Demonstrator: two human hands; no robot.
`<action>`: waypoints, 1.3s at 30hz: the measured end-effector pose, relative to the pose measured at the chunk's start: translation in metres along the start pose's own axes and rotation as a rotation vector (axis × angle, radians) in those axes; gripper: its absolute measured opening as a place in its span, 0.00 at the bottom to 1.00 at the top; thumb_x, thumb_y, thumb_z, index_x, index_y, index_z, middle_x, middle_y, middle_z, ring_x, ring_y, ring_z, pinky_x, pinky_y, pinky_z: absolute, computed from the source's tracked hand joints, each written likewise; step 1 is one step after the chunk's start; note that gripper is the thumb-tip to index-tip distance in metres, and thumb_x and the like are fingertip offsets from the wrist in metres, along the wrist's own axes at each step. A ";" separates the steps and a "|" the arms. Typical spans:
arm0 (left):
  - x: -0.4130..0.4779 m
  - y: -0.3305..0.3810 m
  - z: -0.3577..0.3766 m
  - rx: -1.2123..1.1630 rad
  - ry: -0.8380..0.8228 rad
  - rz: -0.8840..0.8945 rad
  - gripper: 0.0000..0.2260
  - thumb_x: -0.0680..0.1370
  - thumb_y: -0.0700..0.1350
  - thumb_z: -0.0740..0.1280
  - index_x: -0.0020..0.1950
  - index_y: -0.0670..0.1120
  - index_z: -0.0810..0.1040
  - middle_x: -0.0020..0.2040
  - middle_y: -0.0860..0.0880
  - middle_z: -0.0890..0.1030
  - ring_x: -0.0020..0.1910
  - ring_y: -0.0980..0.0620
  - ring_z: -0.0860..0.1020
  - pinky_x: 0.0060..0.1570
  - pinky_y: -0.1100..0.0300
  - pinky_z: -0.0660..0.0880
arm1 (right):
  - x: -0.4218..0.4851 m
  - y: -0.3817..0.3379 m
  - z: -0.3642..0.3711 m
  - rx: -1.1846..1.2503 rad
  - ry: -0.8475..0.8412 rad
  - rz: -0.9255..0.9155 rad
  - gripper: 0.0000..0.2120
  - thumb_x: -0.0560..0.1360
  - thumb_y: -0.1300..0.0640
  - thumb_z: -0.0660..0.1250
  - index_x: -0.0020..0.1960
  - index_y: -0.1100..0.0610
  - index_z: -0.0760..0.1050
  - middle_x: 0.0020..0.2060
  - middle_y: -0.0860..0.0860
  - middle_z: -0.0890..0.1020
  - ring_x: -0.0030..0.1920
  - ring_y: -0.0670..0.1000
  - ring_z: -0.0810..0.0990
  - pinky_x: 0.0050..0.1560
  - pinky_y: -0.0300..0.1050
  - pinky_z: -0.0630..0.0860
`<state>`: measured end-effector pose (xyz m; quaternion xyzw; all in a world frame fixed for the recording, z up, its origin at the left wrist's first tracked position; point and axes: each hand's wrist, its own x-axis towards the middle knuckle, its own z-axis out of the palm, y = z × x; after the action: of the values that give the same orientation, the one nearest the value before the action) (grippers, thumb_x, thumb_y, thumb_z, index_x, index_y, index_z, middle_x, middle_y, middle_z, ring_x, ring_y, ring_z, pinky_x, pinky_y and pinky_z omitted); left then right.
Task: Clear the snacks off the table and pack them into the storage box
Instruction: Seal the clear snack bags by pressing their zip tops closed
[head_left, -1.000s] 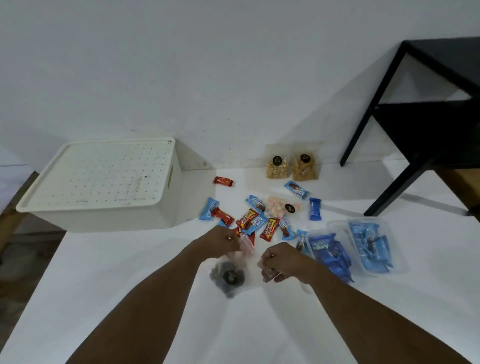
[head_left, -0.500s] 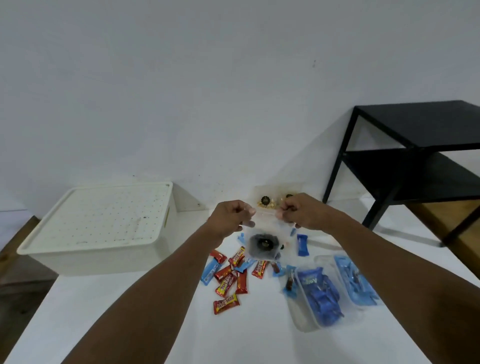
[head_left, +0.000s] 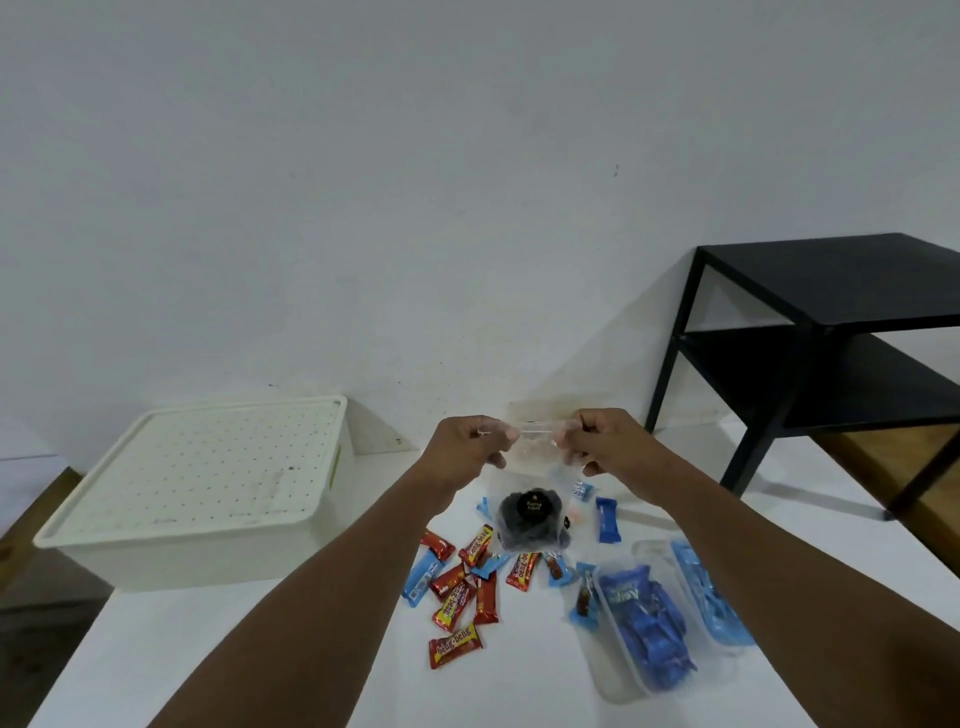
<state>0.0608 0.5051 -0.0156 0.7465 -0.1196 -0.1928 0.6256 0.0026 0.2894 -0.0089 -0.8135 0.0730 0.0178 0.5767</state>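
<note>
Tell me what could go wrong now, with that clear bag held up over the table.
1. The left hand and right hand pinch only the top edge of the clear bag, whose dark contents hang low; a slip would likely drop it onto the wrapped bars below.
2. The storage box has its lid on and both hands are busy, so packing may stall until one lets go.

Red wrappers (head_left: 475, 587), cream dotted box (head_left: 208, 483)

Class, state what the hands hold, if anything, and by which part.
The left hand and right hand pinch a clear snack bag by the two ends of its top edge.
</note>
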 end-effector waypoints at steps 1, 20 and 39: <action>0.001 0.001 0.000 0.001 0.005 0.012 0.06 0.75 0.48 0.74 0.48 0.46 0.84 0.38 0.47 0.82 0.35 0.56 0.79 0.37 0.60 0.70 | 0.002 0.000 0.002 0.028 -0.009 -0.002 0.11 0.76 0.53 0.70 0.50 0.61 0.82 0.37 0.54 0.82 0.37 0.47 0.79 0.38 0.41 0.77; 0.013 0.003 -0.018 -0.244 0.016 -0.016 0.09 0.74 0.48 0.75 0.43 0.43 0.80 0.39 0.46 0.84 0.43 0.46 0.85 0.39 0.58 0.73 | 0.017 0.000 0.011 0.306 0.130 -0.017 0.08 0.75 0.57 0.72 0.40 0.60 0.80 0.34 0.52 0.85 0.41 0.57 0.73 0.43 0.52 0.71; 0.011 0.006 -0.003 0.078 -0.076 -0.001 0.12 0.75 0.50 0.74 0.50 0.42 0.84 0.40 0.47 0.85 0.40 0.54 0.84 0.37 0.61 0.71 | 0.011 -0.003 0.009 0.158 0.064 -0.050 0.06 0.73 0.56 0.74 0.38 0.55 0.84 0.35 0.54 0.84 0.37 0.52 0.76 0.43 0.48 0.74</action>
<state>0.0721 0.5017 -0.0107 0.7624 -0.1505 -0.2166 0.5909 0.0144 0.2973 -0.0106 -0.7671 0.0723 -0.0287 0.6368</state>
